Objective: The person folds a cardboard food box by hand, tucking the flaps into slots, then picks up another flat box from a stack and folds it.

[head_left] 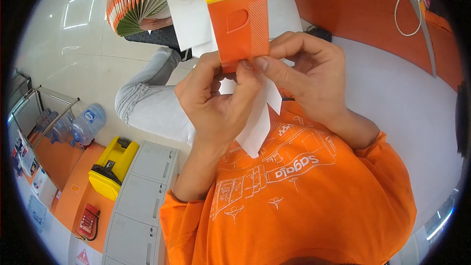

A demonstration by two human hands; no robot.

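Note:
An orange and yellow cardboard box, white inside and partly folded into shape, is held up in front of my chest. My left hand pinches its lower edge, the thumb pressed against the orange side. From the right, my right hand grips the same lower edge between thumb and fingers, and the two thumbs are almost touching. White flaps of the box hang below, between my hands. Beyond the box, at upper left, a fanned row of flat folded cartons rests on a dark woven surface.
My legs in pale ripped jeans extend forward and left. At left stand grey lockers, a yellow bin and large water bottles by a metal rack. A white surface and an orange-red panel lie to the right.

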